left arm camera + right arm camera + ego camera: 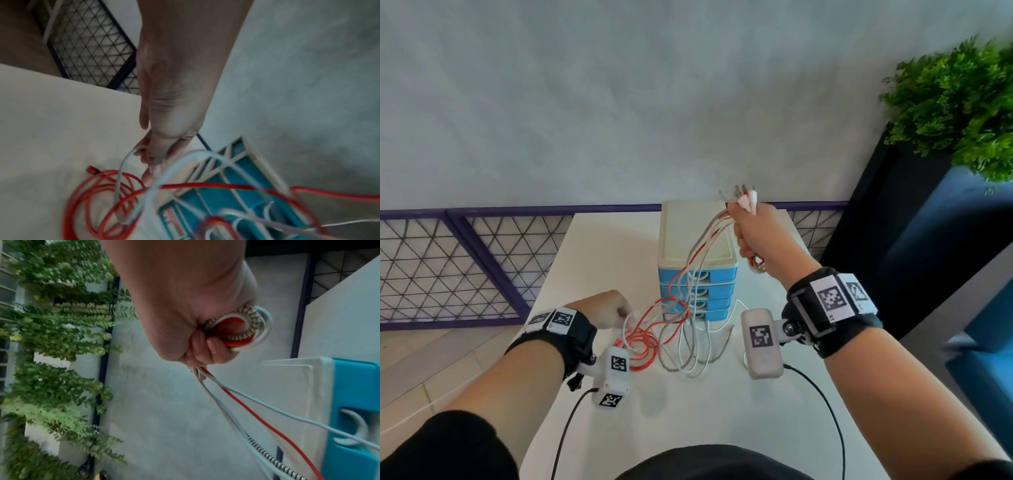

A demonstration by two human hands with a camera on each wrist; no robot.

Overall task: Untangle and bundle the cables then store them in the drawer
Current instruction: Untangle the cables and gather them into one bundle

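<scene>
On table, drawer unit, drawers seemingly closed

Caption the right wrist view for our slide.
Right hand grips looped cables; strands trail toward the blue drawer unit.

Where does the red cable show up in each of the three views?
Head: red cable coiled on table beside left hand.
Left wrist: coil at bottom left, below the fingers.
Right wrist: strand running down from right hand.
Shared landmark: blue drawer unit.
</scene>
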